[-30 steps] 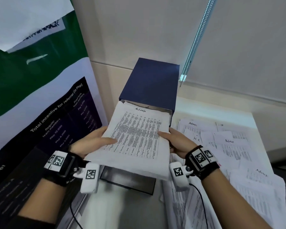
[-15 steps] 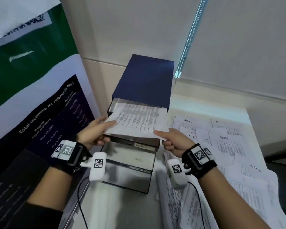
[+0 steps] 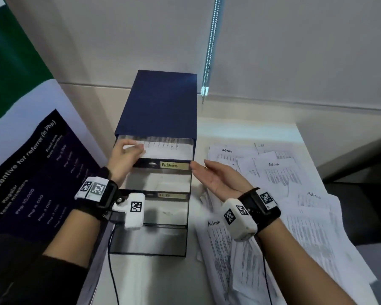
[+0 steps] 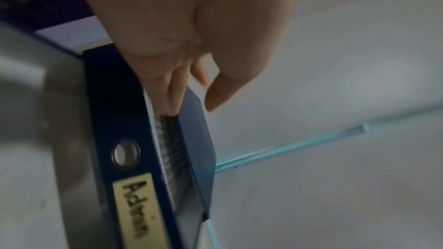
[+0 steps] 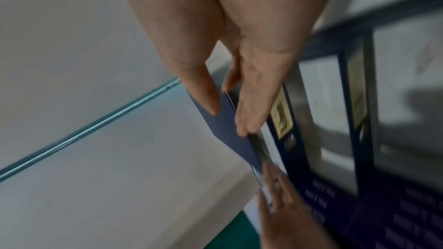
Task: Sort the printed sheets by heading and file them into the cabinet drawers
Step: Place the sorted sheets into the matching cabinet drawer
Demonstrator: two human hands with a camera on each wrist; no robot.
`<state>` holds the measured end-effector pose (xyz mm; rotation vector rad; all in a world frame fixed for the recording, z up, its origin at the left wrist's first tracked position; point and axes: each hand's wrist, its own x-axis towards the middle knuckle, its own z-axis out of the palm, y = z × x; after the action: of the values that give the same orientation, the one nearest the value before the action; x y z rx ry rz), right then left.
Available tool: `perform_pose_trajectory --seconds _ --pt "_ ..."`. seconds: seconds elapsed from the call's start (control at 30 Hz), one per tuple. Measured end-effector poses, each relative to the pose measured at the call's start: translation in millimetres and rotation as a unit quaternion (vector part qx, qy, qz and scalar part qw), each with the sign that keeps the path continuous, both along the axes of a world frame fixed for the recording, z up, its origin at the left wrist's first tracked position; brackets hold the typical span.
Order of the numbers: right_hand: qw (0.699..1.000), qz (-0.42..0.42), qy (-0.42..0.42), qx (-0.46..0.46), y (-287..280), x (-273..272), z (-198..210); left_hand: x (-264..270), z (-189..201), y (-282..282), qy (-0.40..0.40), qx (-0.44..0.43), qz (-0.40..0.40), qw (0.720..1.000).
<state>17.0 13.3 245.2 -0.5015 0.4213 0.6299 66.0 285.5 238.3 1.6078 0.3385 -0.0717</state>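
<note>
Head view, left to right: left hand (image 3: pixel 124 156) fingers pressed the printed sheets (image 3: pixel 167 148) down inside the pulled-out Admin drawer (image 3: pixel 163 165), long axis running back into the cabinet (image 3: pixel 161 102). Right hand (image 3: pixel 216 179), fingers straight and empty, sat just beside the drawer front's right corner, nearer the unsorted sheets (image 3: pixel 273 172) on the tabletop (image 3: pixel 246 130).

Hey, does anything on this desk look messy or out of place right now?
Yes. The loose printed sheets lie fanned and overlapping at odd angles on the white desk, right of the dark blue drawer cabinet. The top drawer labelled Admin stands part open, paper showing inside, where the left hand rests.
</note>
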Motion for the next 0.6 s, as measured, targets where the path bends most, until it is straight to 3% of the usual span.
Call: perform_pose_trajectory --seconds 0.07,0.1,0.17,0.23,0.3,0.37,0.4,0.5,0.57,0.6 --pt "0.997 0.002 -0.018 -0.072 -26.5 -16.7 -11.5 2.2 -2.1 -7.4 -0.043 0.201 -0.103 0.973" --pt "0.990 -0.006 -0.024 -0.138 -41.9 -25.7 -20.2 1.1 0.7 -17.6 -0.072 0.256 -0.131 0.955" --pt "0.953 0.003 -0.027 -0.303 -77.9 -46.1 -44.3 -9.0 9.9 -51.6 -0.122 0.246 -0.182 0.944" --pt "0.874 0.048 -0.018 -0.483 -123.2 -67.4 -78.1 -23.0 9.4 -101.0 -0.115 0.169 -0.250 0.946" --pt "0.744 0.127 -0.002 -0.655 -173.4 -87.7 -113.5 -35.1 -6.9 -155.0 -0.061 0.129 -0.339 0.930" --pt "0.621 0.176 0.038 -0.763 -221.8 -107.7 -141.3 -44.7 -43.7 -206.9 0.011 0.120 -0.394 0.911" --pt "0.587 0.170 0.069 -0.789 -244.9 -116.5 -151.1 -51.0 -65.4 -231.0 0.055 0.123 -0.406 0.904" --pt "0.520 0.146 0.168 -0.825 -310.8 -142.4 -169.8 -79.9 -130.1 -294.6 0.178 0.144 -0.421 0.878" --pt "0.497 0.155 0.207 -0.828 -352.9 -156.9 -184.8 -102.1 -162.2 -330.8 0.230 0.166 -0.429 0.858" --pt "0.500 0.164 0.212 -0.824 -369.1 -163.1 -192.8 -112.7 -174.3 -346.4 0.247 0.176 -0.436 0.848"
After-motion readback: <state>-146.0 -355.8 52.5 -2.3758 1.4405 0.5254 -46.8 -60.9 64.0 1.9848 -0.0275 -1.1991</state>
